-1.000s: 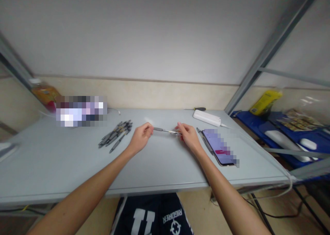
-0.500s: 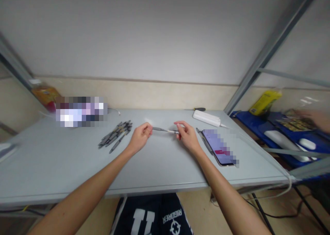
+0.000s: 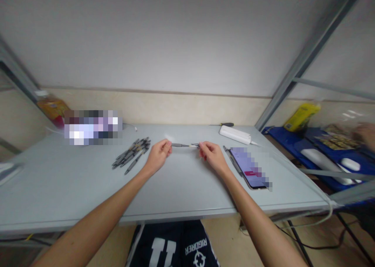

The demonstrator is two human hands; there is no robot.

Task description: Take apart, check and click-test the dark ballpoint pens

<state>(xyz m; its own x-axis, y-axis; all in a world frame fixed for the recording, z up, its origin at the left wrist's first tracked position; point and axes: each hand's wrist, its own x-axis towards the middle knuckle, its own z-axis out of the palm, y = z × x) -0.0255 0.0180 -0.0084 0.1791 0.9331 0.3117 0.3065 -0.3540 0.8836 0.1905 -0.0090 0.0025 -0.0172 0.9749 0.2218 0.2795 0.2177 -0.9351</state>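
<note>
Below the near edge of the worktop [image 3: 181,192], wears dark shorts [image 3: 179,233] with white lettering. Reaches both bare forearms over that edge, angling them inward. Holds a slim grey pen [image 3: 183,145] crosswise and roughly level between the two hands, over the middle of the worktop. Pinches its left end in the closed fingers of the left hand [image 3: 158,151]; grips its right end, beside a dark clip, in the closed fingers of the right hand [image 3: 212,154]. Shows the pen's middle between them, darker grey at left and lighter toward the right.

To the right of the right hand, has a phone [image 3: 246,165] lying screen up, partly pixelated, with a second pen [image 3: 233,161] just beside its left edge. To the left of the left hand, has a heap of pens [image 3: 130,151], mostly slanting one way.

Farther back at right, shows a white oblong box [image 3: 234,135] with a cable and, beyond it, a screwdriver [image 3: 227,124]. Farther back at left, shows a pixelated block [image 3: 93,127], too coarse to tell, near an amber bottle [image 3: 54,106]. Past a metal post [image 3: 289,83] at right, includes a blue surface [image 3: 279,137] bearing a yellow packet [image 3: 302,116], plus another person's hand [image 3: 367,136], blurred.
</note>
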